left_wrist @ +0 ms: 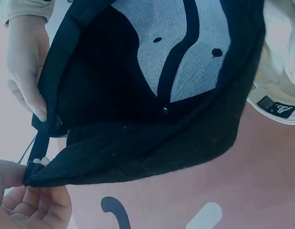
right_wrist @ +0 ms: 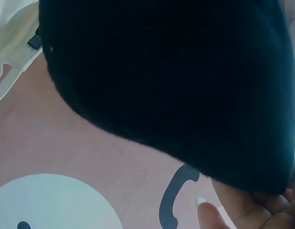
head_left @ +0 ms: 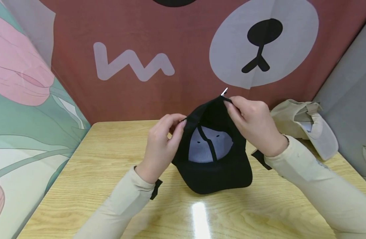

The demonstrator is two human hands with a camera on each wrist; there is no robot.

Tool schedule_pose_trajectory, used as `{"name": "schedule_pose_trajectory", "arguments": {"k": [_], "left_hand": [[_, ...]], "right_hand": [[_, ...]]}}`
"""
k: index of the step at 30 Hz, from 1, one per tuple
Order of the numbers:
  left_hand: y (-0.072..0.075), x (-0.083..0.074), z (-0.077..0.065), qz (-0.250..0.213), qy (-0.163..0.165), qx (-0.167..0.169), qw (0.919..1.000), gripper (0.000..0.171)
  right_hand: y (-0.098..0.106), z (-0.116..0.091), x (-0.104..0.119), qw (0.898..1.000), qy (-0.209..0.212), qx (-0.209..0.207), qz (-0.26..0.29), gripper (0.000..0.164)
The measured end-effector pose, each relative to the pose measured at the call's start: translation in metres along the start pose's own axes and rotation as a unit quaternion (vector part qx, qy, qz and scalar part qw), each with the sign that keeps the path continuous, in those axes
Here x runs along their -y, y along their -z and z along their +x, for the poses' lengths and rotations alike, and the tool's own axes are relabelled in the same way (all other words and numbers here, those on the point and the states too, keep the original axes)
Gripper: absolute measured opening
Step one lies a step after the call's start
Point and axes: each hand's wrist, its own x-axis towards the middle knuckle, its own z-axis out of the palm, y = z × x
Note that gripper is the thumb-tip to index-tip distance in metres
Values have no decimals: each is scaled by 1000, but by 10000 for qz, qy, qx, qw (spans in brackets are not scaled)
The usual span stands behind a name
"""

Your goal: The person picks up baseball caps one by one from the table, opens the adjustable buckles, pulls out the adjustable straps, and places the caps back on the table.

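Note:
Both hands hold a black baseball cap [head_left: 220,177] with its hollow inside facing the head camera and its brim downward, low over the wooden table [head_left: 111,159]. Grey mesh lining [head_left: 201,151] with a black seam tape and small eyelets shows inside. My left hand [head_left: 163,144] pinches the left part of the cap's back edge between thumb and fingers. On the other side, my right hand [head_left: 256,124] pinches that edge farther up, beside a small shiny piece [head_left: 224,92] that sticks up. The cap's dark outer side [right_wrist: 171,86] fills much of the right wrist view.
A beige cap [head_left: 290,116] lies at the table's back right, close beyond my right forearm. Behind the table hangs a brown cloth [head_left: 189,59] with a bear's face. A floral panel [head_left: 24,109] stands on the left, a grey panel [head_left: 347,86] on the right.

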Motion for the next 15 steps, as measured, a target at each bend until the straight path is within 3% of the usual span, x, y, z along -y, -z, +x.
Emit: {"name": "schedule_pose_trajectory", "arguments": {"k": [15], "left_hand": [[1,0,-3,-3,22,-7,10000,9]], "right_hand": [[0,-1,1,9999,-112,30,11,19]]}}
